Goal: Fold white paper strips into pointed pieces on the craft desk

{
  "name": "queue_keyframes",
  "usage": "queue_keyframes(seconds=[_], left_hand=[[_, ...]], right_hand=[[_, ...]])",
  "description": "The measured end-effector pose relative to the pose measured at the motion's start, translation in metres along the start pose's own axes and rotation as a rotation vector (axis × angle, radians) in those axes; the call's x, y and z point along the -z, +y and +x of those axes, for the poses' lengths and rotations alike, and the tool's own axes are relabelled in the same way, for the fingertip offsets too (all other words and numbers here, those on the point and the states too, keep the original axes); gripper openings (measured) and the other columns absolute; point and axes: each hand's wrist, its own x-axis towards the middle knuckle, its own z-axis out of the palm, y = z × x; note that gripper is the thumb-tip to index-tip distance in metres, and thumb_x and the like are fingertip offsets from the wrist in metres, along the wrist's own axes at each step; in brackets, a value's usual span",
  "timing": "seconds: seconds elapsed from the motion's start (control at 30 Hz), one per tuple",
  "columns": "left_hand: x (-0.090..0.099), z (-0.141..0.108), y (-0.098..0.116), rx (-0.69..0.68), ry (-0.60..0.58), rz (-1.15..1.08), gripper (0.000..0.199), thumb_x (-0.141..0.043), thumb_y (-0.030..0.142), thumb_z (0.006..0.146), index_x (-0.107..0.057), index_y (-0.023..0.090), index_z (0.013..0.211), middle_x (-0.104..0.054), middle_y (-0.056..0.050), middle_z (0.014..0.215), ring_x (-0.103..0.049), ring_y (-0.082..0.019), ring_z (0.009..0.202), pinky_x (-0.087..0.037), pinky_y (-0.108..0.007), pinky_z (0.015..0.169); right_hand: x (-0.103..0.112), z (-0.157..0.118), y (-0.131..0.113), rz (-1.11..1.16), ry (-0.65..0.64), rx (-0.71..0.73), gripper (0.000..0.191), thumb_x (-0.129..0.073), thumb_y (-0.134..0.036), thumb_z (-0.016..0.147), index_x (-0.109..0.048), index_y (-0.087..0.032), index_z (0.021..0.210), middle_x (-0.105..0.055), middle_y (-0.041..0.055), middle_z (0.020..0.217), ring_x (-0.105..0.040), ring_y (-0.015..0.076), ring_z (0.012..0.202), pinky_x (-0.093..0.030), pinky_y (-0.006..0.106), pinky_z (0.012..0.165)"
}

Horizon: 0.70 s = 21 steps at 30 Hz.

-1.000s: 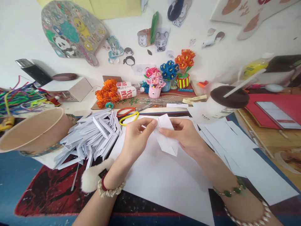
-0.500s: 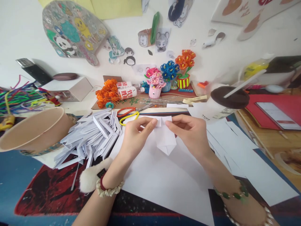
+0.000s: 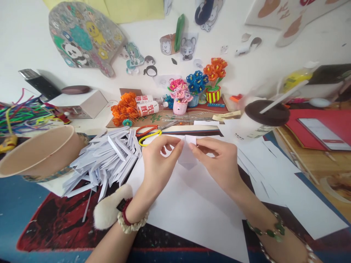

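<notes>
A small folded white paper [image 3: 187, 157] with a pointed lower end is held up between my two hands. My left hand [image 3: 161, 157] pinches its upper left side between thumb and fingers. On the upper right side, the thumb and fingers of my right hand [image 3: 218, 157] grip it too. Beneath them lies a large white sheet [image 3: 192, 208]. Left of my left hand is a heap of folded white paper strips [image 3: 106, 157], with scissors [image 3: 150, 135] having red and yellow handles just behind.
A beige tub [image 3: 41, 153] stands at the left. Flower pots [image 3: 213, 95] and orange flowers [image 3: 126, 109] are at the back. On the right are a lidded cup with a straw [image 3: 257, 120], white sheets [image 3: 285, 179] and a phone [image 3: 323, 134].
The folded paper's upper part has been brought together and its pointed end looks shorter. My hands have moved slightly closer together, and the left wrist has shifted a little to the right.
</notes>
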Motion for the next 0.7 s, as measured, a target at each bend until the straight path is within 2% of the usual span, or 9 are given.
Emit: queue_keyframes(seconds=[0.2,0.47,0.6,0.7], left_hand=[[-0.0034,-0.0030,0.0013,-0.029,0.018,0.018,0.011,-0.066,0.030,0.082,-0.068,0.022,0.075,-0.070,0.000,0.074,-0.056,-0.013,0.064,-0.043,-0.027,0.061],[-0.0048,-0.0042,0.0019,-0.028,0.055,0.037,0.012,-0.065,0.031,0.083,-0.067,0.022,0.075,-0.070,0.000,0.074,-0.056,-0.013,0.064,-0.042,-0.028,0.062],[-0.0046,-0.0035,0.0025,0.023,0.048,0.004,0.011,-0.066,0.030,0.082,-0.068,0.021,0.076,-0.070,0.000,0.074,-0.056,-0.013,0.064,-0.042,-0.027,0.061],[-0.0039,-0.0015,0.0018,0.125,0.012,-0.100,0.012,-0.068,0.031,0.080,-0.069,0.021,0.074,-0.070,-0.001,0.077,-0.058,-0.014,0.068,-0.042,-0.026,0.060]], right_hand=[[-0.0011,-0.0005,-0.0029,-0.007,0.005,0.031,0.016,-0.063,-0.028,0.084,-0.065,-0.023,0.069,-0.067,0.0019,0.074,-0.059,0.0160,0.065,-0.049,0.029,0.055],[0.0008,0.0041,-0.0018,0.207,-0.097,-0.143,0.016,-0.066,-0.035,0.082,-0.069,-0.022,0.074,-0.067,0.0040,0.084,-0.060,0.0166,0.071,-0.048,0.027,0.053],[0.0002,0.0063,0.0014,0.288,-0.130,-0.197,0.017,-0.068,-0.037,0.080,-0.071,-0.021,0.075,-0.068,0.0041,0.085,-0.061,0.0171,0.074,-0.050,0.029,0.057],[-0.0001,0.0070,0.0030,0.322,-0.138,-0.263,0.017,-0.072,-0.038,0.076,-0.072,-0.021,0.077,-0.070,0.0042,0.084,-0.062,0.0179,0.073,-0.051,0.031,0.061]])
